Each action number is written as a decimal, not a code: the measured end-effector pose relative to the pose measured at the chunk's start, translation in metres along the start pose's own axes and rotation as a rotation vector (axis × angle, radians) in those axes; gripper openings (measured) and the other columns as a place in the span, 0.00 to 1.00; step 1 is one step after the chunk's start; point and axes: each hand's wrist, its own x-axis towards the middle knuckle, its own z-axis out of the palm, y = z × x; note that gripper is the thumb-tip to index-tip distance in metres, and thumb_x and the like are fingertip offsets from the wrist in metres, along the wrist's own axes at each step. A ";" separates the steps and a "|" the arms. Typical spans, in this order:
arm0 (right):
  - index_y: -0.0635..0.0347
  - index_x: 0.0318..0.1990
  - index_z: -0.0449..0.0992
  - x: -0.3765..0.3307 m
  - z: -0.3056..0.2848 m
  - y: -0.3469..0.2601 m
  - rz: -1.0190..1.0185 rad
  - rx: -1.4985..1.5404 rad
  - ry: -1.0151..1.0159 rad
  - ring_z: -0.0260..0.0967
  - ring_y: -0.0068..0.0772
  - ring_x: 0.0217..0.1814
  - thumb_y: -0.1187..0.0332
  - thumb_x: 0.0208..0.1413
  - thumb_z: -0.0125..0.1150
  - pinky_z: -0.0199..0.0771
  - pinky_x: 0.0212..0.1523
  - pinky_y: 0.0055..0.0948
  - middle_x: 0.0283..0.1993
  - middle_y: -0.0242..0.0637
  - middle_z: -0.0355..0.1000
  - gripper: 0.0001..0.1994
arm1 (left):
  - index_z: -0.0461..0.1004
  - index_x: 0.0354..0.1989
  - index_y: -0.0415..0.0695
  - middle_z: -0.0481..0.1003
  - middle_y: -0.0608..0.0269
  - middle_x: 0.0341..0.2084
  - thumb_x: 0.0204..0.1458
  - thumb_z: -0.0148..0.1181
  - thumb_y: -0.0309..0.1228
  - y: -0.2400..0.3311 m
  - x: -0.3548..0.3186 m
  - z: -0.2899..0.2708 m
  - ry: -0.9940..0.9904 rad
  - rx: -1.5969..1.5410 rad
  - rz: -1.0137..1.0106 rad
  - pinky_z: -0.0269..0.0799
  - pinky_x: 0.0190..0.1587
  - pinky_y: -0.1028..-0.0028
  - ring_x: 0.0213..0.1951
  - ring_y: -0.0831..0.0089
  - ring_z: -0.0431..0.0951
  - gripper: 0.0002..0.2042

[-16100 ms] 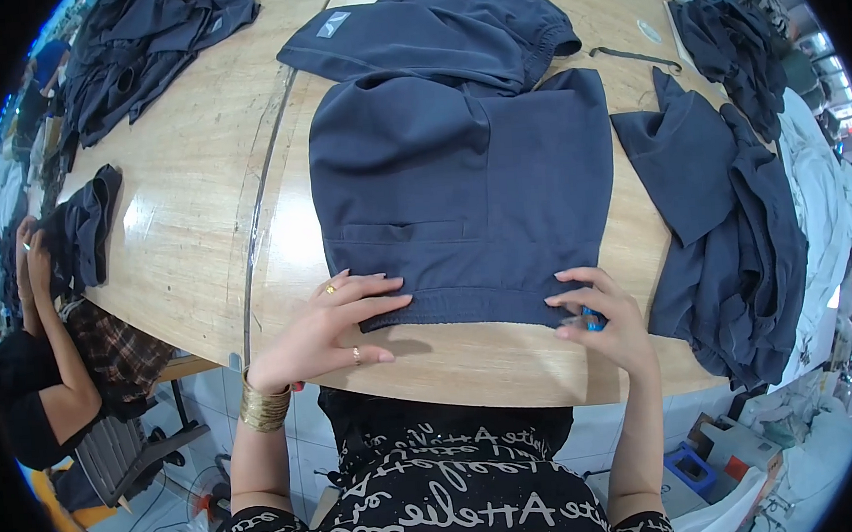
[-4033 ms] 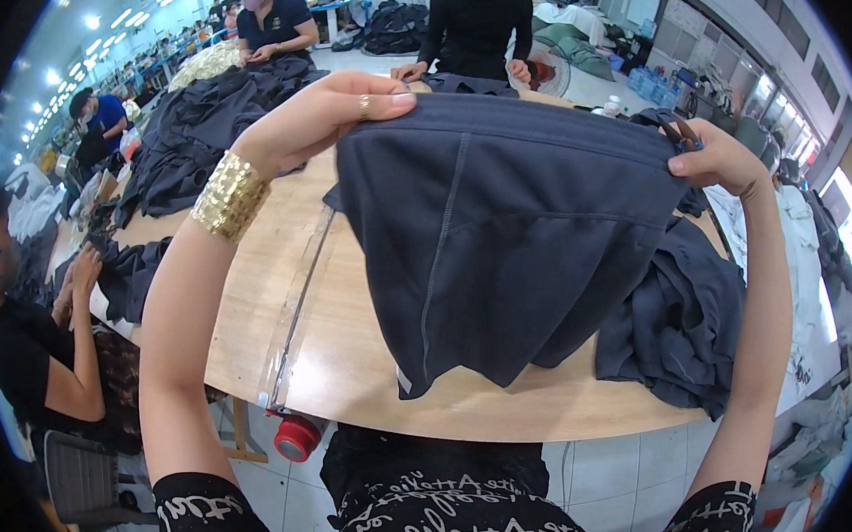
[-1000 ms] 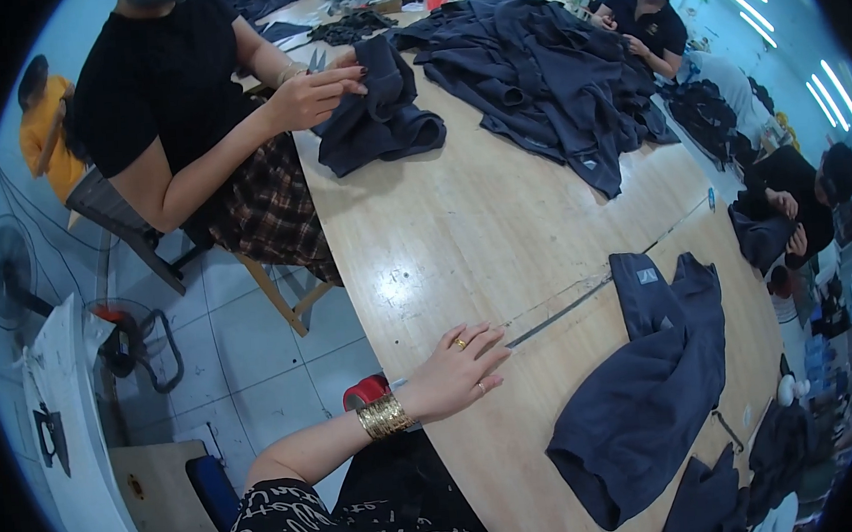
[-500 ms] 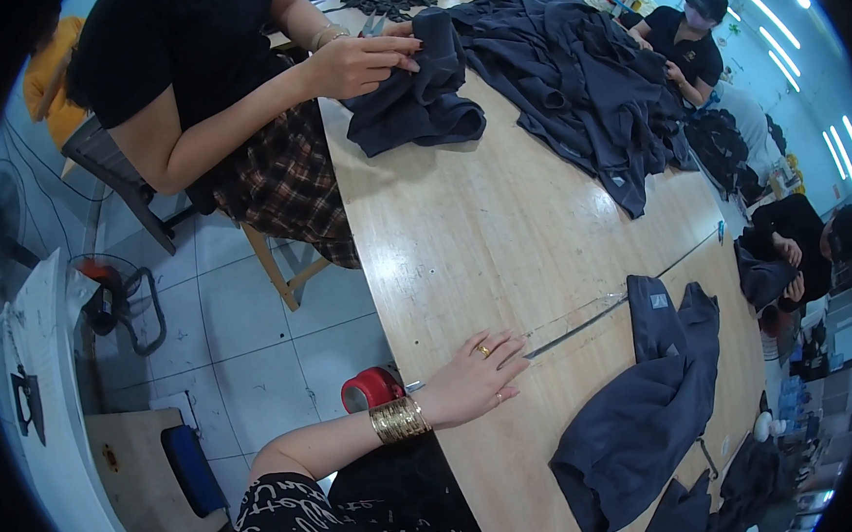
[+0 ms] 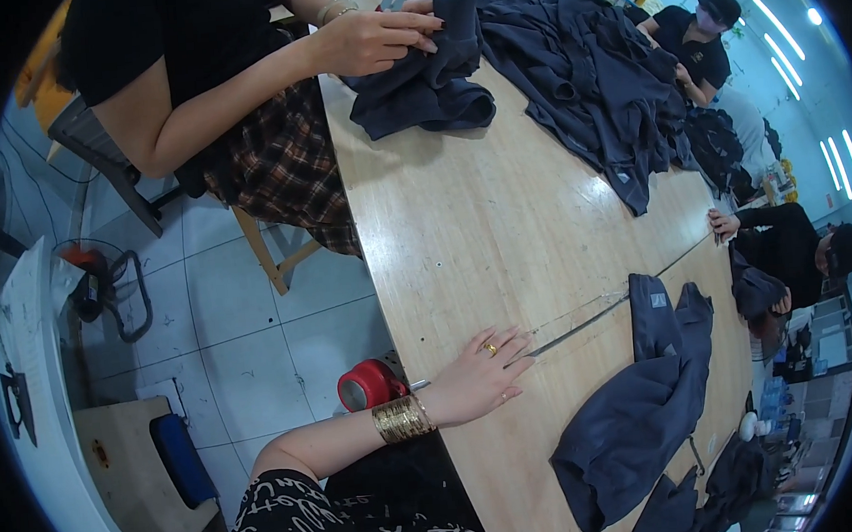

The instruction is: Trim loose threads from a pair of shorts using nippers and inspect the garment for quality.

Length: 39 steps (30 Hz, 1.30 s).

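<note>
My left hand (image 5: pixel 477 375) lies flat on the wooden table (image 5: pixel 428 295), palm down and open, its fingers loosely spread beside the seam between two tabletops. Nothing is held in it. It wears a ring and a stack of gold bangles (image 5: pixel 403 419). To its right, without touching it, a dark grey garment (image 5: pixel 617 430) lies spread out, with a small pale patch near its far end. Part of another dark piece (image 5: pixel 668 515) shows at the table's near edge. My right hand is out of view.
Across the table, a person's hand (image 5: pixel 373 43) holds small snips beside a dark garment (image 5: pixel 426 105). A large heap of dark garments (image 5: pixel 580 71) fills the far side. Two other people work at the right. A red round container (image 5: pixel 363 387) stands beside the table edge, below my forearm.
My view has shifted slightly; my left hand stays resting on the table. The person at the far right has reached a hand onto the table edge by the seam.
</note>
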 end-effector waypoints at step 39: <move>0.59 0.30 0.69 -0.086 0.105 0.331 0.132 1.314 -0.151 0.72 0.36 0.32 0.59 0.60 0.53 0.72 0.39 0.33 0.28 0.41 0.73 0.13 | 0.66 0.55 0.46 0.59 0.57 0.61 0.54 0.54 0.37 0.017 0.011 -0.010 -0.117 0.191 -0.031 0.46 0.64 0.59 0.65 0.58 0.53 0.20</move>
